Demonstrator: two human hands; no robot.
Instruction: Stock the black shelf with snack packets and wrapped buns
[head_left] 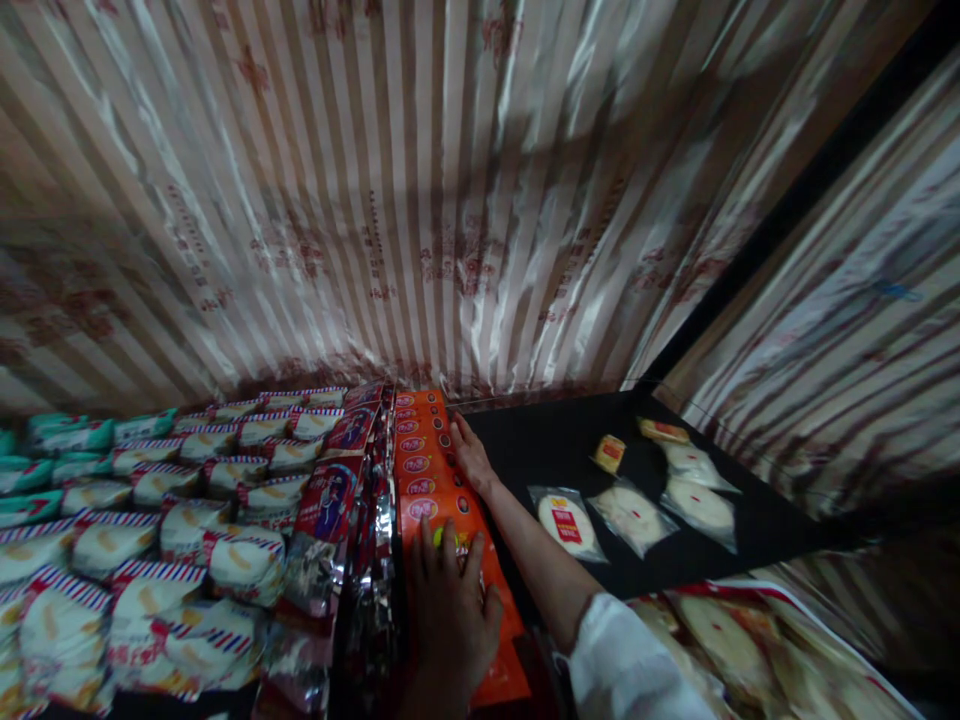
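The orange printed packet strip [441,490] runs lengthwise from lower centre toward mid-frame; the person's left hand [452,610] lies spread on it, the right hand [472,455] flat-fingered along its right edge.

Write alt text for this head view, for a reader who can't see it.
The left hand lies spread on a long orange strip of packaging, the right hand along its right edge. To its left are dark red packets and rows of white packs with striped edges; to its right, a black surface holds clear-wrapped round pieces.

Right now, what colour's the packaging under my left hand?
The packaging is mostly orange; head view.
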